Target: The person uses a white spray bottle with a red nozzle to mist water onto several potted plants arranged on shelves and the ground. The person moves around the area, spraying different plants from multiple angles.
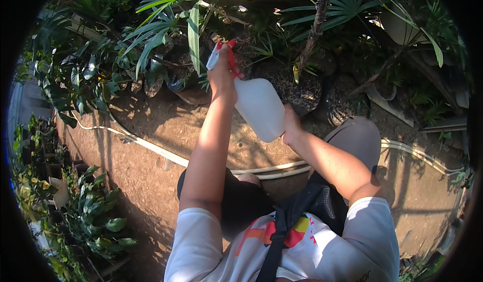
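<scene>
A translucent white spray bottle [260, 106] is held at a tilt in front of me, its head pointing away toward the plants. My left hand [222, 68] grips the neck below the red and white trigger sprayer [213, 56], with the fingers partly hidden behind it. Against the lower right side of the bottle, near its base, my right hand [292, 125] supports it; most of those fingers are behind the bottle. Just beyond the sprayer hang the long green leaves of a fan-leaved palm [194, 36]. Whether any liquid leaves the nozzle cannot be seen.
Dark plant pots [302, 89] with soil line the far side. A woody stem [315, 29] rises among them. Cream-coloured hoses [151, 146] run across the dirt ground [151, 191] and past my legs. Leafy potted plants [94, 210] stand at the left. My knee [354, 138] is bent at the right.
</scene>
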Demonstrator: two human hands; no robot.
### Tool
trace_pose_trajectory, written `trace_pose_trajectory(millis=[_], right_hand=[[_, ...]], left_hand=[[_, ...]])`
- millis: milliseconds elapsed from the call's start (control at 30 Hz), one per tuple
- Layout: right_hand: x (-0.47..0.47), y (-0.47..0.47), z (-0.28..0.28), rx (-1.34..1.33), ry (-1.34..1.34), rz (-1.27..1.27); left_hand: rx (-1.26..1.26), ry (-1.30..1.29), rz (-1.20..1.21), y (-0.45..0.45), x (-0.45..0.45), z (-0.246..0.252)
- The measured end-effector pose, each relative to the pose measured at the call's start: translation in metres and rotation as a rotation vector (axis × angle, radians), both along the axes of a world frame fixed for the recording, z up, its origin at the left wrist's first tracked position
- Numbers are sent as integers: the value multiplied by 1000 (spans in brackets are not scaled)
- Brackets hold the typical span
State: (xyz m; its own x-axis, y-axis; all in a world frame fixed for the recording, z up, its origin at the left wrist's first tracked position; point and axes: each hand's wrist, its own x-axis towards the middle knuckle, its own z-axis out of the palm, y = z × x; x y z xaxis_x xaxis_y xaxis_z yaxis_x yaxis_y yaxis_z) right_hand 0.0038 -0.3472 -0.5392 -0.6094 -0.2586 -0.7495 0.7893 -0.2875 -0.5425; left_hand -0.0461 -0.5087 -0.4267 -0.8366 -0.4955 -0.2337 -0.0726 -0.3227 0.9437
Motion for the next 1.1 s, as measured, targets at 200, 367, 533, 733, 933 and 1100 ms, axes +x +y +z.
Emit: trace_pose_trajectory(millis=[200,367,533,733,933,1100], right_hand=[[-7,2,-4,-25,35,-20],[-12,4,-22,-58,17,51],[31,4,-30,-115,-147,-103],[44,3,-21,-161,-135,-232],[30,-9,-1,-268,-183,-317],[28,-10,25,-424,-138,-390]], left_hand=[[22,162,24,8,1,3],[27,51,-4,11,5,4],[-29,62,-249,27,8,-2],[-53,11,-349,33,-3,-7],[-152,-77,-508,33,-43,7],[-31,-130,-632,43,-81,14]])
